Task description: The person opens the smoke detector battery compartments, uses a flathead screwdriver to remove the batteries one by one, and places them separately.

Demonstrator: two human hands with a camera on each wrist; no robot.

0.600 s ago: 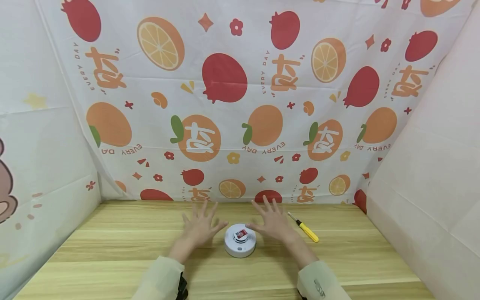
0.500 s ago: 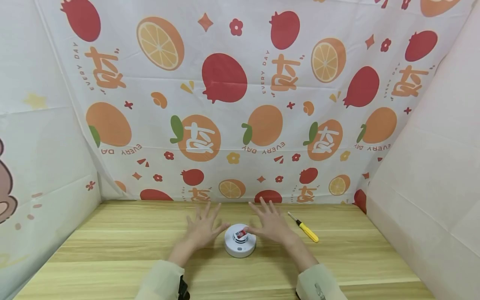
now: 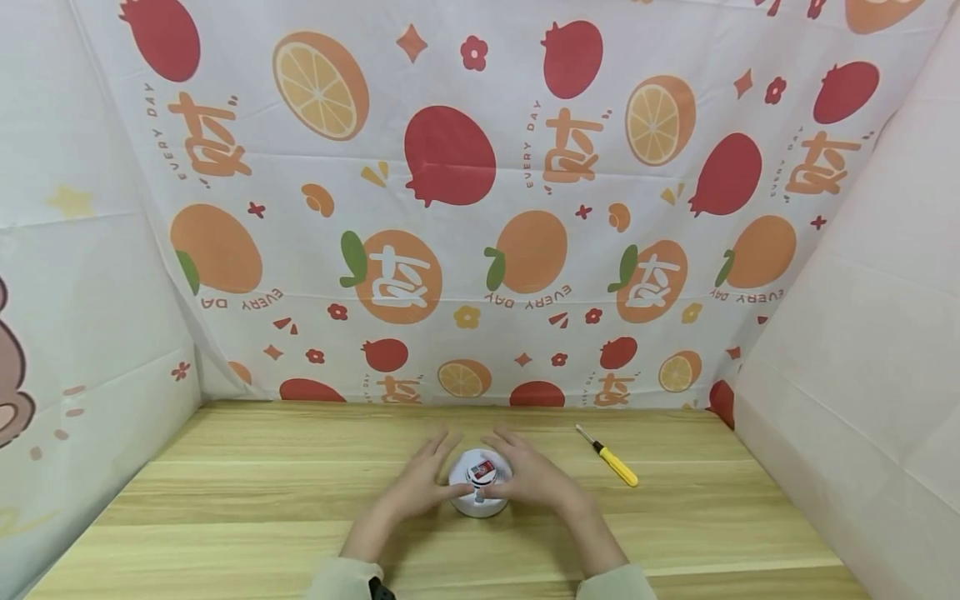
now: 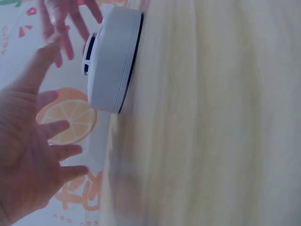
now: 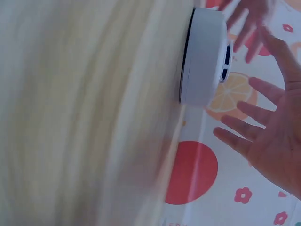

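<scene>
A round white device (image 3: 480, 472) with a red label on top lies on the wooden table (image 3: 225, 500). My left hand (image 3: 420, 485) is at its left side and my right hand (image 3: 536, 479) at its right, fingers straight, thumbs close together over its near edge. In the left wrist view the left hand (image 4: 28, 141) has spread fingers just short of the device (image 4: 110, 61). The right wrist view shows the right hand (image 5: 277, 141) likewise spread beside the device (image 5: 202, 56). Whether the fingers touch it I cannot tell.
A small screwdriver with a yellow handle (image 3: 611, 460) lies on the table to the right of my right hand. A fruit-print cloth (image 3: 480, 208) hangs behind the table, and white sheets close off both sides.
Both hands have dropped and moved inward from a spread position on either side, and now flank the white device closely. The device and screwdriver have not moved.
</scene>
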